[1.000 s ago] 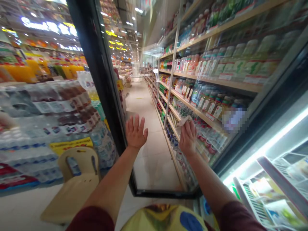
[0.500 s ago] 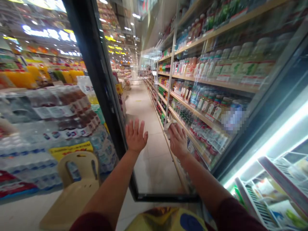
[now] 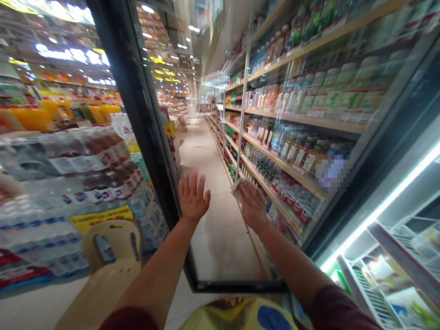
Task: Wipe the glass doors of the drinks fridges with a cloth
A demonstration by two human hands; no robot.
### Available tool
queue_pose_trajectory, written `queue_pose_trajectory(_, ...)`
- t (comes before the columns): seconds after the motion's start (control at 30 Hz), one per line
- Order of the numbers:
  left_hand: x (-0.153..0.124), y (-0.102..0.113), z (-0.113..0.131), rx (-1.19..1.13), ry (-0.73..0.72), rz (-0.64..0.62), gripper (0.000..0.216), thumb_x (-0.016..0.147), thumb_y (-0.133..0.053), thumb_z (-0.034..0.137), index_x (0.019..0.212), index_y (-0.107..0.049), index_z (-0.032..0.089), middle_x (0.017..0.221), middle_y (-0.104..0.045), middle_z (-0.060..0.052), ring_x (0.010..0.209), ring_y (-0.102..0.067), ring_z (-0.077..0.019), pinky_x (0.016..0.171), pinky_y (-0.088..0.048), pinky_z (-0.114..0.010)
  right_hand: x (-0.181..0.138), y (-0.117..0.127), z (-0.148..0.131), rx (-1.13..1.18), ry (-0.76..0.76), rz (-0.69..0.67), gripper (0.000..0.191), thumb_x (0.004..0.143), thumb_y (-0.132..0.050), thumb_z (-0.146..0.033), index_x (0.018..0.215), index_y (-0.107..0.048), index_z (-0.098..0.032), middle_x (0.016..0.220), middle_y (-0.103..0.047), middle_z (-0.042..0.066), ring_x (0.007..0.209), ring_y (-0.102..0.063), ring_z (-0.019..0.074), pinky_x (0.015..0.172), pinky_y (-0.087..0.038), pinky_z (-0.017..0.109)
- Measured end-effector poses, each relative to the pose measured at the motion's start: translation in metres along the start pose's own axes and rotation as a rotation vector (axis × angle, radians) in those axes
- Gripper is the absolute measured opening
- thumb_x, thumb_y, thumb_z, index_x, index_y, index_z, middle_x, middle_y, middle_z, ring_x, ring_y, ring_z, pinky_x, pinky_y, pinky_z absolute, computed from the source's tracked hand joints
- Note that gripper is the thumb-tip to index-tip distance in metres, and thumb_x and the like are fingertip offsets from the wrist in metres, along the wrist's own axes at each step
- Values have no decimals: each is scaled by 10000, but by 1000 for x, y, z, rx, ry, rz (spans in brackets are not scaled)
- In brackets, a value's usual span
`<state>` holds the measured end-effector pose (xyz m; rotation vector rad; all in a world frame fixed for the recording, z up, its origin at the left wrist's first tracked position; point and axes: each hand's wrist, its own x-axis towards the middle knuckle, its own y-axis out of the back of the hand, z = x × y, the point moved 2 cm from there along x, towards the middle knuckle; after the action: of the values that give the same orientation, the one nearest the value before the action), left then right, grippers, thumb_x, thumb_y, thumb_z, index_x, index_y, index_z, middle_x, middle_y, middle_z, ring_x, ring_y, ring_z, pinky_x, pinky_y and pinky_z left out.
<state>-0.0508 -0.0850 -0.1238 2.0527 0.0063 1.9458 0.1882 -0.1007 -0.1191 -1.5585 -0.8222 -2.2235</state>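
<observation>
The big thing here is the black-framed glass door [image 3: 147, 137] of a supermarket chiller. It's hanging open into the aisle, and it's being worked on from the inner side. Long drink shelves [image 3: 292, 119] are being seen through the pane, the lit chiller racks [image 3: 395, 266] are being left exposed at the lower right, and shrink-wrapped bottle packs [image 3: 68, 183] are being shown stacked on the far left. A beige plastic chair [image 3: 110, 270] is parked just beside the door's bottom corner.

The pane is being steadied by the left hand [image 3: 192, 199], palm flat on the glass with the fingers fanned apart. The cloth [image 3: 237, 185], a small crumpled white one, is being pinned to the glass by the right hand [image 3: 252, 206]. Its fingers are laid close together over the cloth, which is peeking out past the fingertips, near the middle of the pane and level with the other hand.

For a clean result, I'd say the door should be kept from swinging by that braced left palm. Pressure is probably best spread through the whole flat of the fingers, not just the tips. Overlapping passes are likely to leave fewer streaks, and the bare palm's own print will want going over too.
</observation>
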Motion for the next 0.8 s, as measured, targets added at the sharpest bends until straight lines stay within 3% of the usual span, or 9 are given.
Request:
queue_pose_trajectory(0.13, 4, 5, 4, 6, -72, 68, 624, 982, -498, 341, 1567, -350, 184, 1617, -334, -156, 1562, -123, -294, 1262, -172, -529, -13, 0, -5, 57, 142, -60, 475, 959, -411, -67, 1359, -628, -205, 1346, -687, 21, 1475, -390, 122, 1279, -137, 318)
queue_pose_trajectory(0.33, 5, 3, 3, 19, -82, 84, 627, 980, -492, 336, 1568, -345, 178, 1615, -337, -166, 1562, -119, -305, 1251, -186, -552, 23, 15, 40, -84, -134, 93, 553, 966, -413, -98, 1511, -460, -177, 1481, -570, 113, 1523, -313, 212, 1256, -237, 431)
queue_pose_trajectory(0.43, 1, 0, 0, -4, -39, 58, 587, 977, -492, 366, 1527, -426, 171, 1599, -369, -172, 1563, -114, -315, 1248, -175, -582, -7, 17, 41, -135, -116, 97, 522, 963, -429, -101, 1475, -506, -164, 1425, -618, 124, 1515, -330, 224, 1248, -263, 425)
queue_pose_trajectory(0.53, -1, -3, -2, -2, 8, 17, 566, 973, -488, 398, 1491, -482, 170, 1586, -393, -177, 1562, -121, -324, 1242, -175, -600, -46, 18, 38, -137, -27, 15, 472, 952, -437, -78, 1376, -607, -196, 1310, -702, 89, 1469, -416, 190, 1259, -247, 374)
queue_pose_trajectory(0.6, -1, -4, -3, -3, 22, 0, 566, 973, -479, 414, 1483, -493, 170, 1581, -402, -179, 1561, -126, -326, 1241, -176, -604, -51, 22, 49, -130, -15, -1, 470, 949, -441, -75, 1365, -613, -210, 1299, -707, 86, 1458, -432, 185, 1258, -256, 379)
queue_pose_trajectory(0.8, 1, -4, -3, -40, 24, 29, 568, 976, -480, 402, 1499, -470, 180, 1584, -399, -175, 1563, -121, -318, 1248, -162, -589, -21, 47, 113, -189, -310, 252, 536, 998, -391, -166, 1534, -404, -174, 1537, -465, 215, 1531, -276, 319, 1190, -316, 623)
